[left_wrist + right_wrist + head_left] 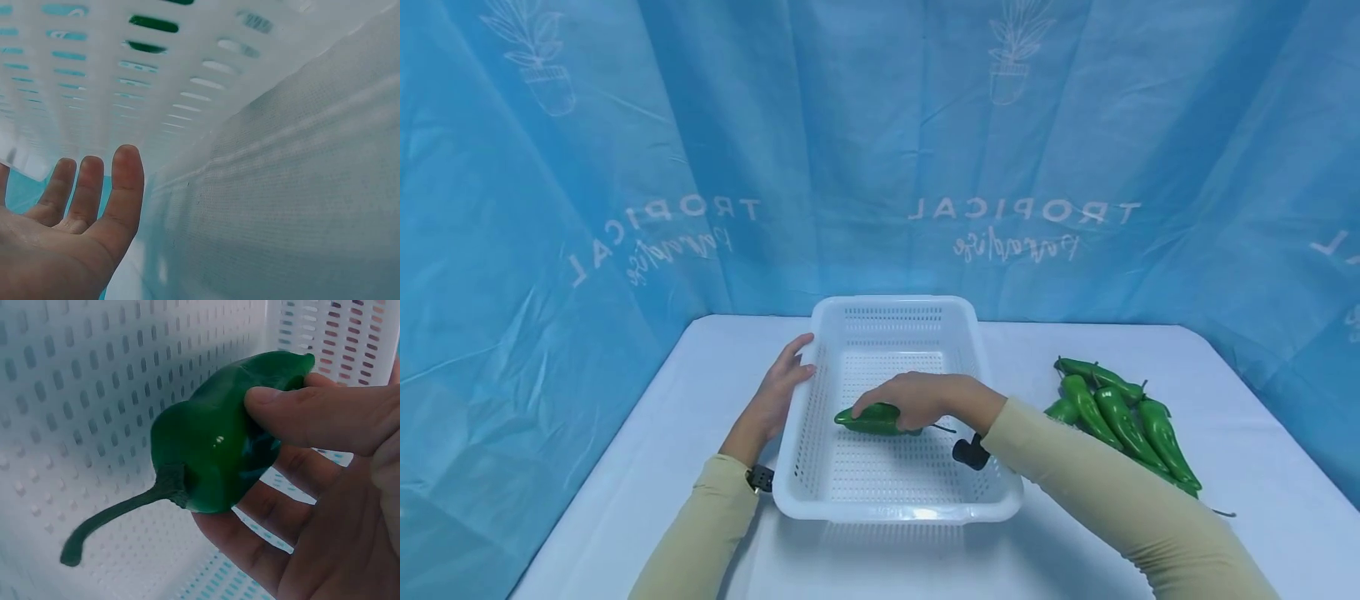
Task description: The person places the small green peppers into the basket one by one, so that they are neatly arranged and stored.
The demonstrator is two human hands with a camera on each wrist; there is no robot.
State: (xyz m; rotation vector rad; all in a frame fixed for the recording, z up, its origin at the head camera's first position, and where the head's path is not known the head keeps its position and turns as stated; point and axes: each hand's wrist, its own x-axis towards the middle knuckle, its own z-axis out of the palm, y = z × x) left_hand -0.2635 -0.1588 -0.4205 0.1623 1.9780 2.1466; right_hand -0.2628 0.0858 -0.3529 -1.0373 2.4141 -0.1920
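Observation:
My right hand (917, 398) holds a glossy green pepper (874, 419) inside the white perforated plastic basket (898, 510). In the right wrist view, the thumb lies on one side of the pepper (215, 444) and the other fingers are under and behind it. Its dark curved stem points away from the hand. At the basket's left side is my left hand (778, 392), its fingertips right at the rim. The left wrist view shows those fingers (127, 187) fairly straight against the outer wall, with green showing through the slots.
Several more green peppers (1120, 417) lie in a pile on the white-covered table (715, 375), to the right of the basket; my right sleeve hides part of them. A blue printed curtain (880, 167) hangs behind and along both sides.

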